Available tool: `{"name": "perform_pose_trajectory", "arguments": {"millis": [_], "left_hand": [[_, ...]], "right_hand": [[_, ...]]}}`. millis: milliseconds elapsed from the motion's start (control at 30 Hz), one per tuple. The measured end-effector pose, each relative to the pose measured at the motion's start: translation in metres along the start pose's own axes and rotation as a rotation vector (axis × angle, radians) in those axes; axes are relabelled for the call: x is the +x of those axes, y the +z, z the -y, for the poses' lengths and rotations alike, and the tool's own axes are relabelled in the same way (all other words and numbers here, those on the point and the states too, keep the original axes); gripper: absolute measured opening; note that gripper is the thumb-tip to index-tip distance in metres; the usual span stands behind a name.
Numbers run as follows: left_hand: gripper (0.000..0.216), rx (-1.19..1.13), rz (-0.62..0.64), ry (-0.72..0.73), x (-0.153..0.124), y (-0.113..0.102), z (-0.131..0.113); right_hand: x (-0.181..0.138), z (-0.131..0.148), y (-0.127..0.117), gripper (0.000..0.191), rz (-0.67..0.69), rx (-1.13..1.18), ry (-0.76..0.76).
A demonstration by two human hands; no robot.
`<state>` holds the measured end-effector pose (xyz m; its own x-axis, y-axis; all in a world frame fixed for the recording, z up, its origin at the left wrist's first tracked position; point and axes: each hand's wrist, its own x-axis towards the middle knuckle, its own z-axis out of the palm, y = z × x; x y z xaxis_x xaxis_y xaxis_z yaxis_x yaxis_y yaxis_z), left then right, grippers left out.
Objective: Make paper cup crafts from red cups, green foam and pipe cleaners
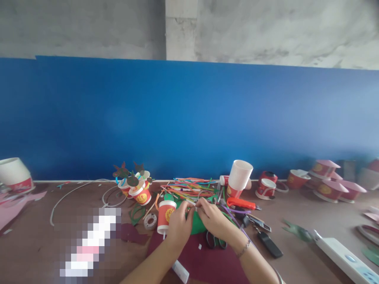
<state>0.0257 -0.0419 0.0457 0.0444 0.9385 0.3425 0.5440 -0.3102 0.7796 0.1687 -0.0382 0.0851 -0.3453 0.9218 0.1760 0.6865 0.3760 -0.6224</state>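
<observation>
Fingers of the left hand [180, 220] and of the right hand [212, 217] were bent and close together, their tips almost meeting on one small pale piece [192, 203]. This piece lay directly between the two hands, and its longer direction seemed to go crosswise, from the left fingertips toward the right ones. Neither hand was clearly nearer to it. Just below the fingers, on the wearer's side, was a green sheet [197, 225], partly between the wrists; the direction of its long axis I could not tell, because the hands covered its edges.

Left of the fingers, just beside the left hand, a red-and-white cup [163, 217] stood upright, and farther left was a tape roll [150, 221]. Beyond the fingers lay a heap of coloured straws [192, 184]. Nearer to the wearer, below the right hand, were dark scissors [211, 240], over a maroon sheet [211, 262] on the worktop [38, 244].

How firmly the fingers pressed, and what exactly the pale piece was, I could not make out. The scissors' blades were hard to distinguish, and far left of the fingers coarse squares hid one object completely.
</observation>
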Motion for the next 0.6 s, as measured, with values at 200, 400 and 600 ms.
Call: {"name": "perform_pose_trajectory", "arguments": {"millis": [200, 400, 600], "left_hand": [[0.02, 0.052, -0.033, 0.054, 0.0, 0.003, 0.005], [0.019, 0.064, -0.12, 0.158, -0.004, 0.002, 0.005], [0.022, -0.137, -0.146, 0.237, -0.007, -0.005, 0.001]], "right_hand": [[0.004, 0.001, 0.0, 0.01, -0.081, 0.024, -0.003], [0.006, 0.002, 0.005, 0.008, -0.076, 0.345, 0.081], [0.009, -0.013, -0.001, 0.009, -0.16, 0.311, 0.193]]}}
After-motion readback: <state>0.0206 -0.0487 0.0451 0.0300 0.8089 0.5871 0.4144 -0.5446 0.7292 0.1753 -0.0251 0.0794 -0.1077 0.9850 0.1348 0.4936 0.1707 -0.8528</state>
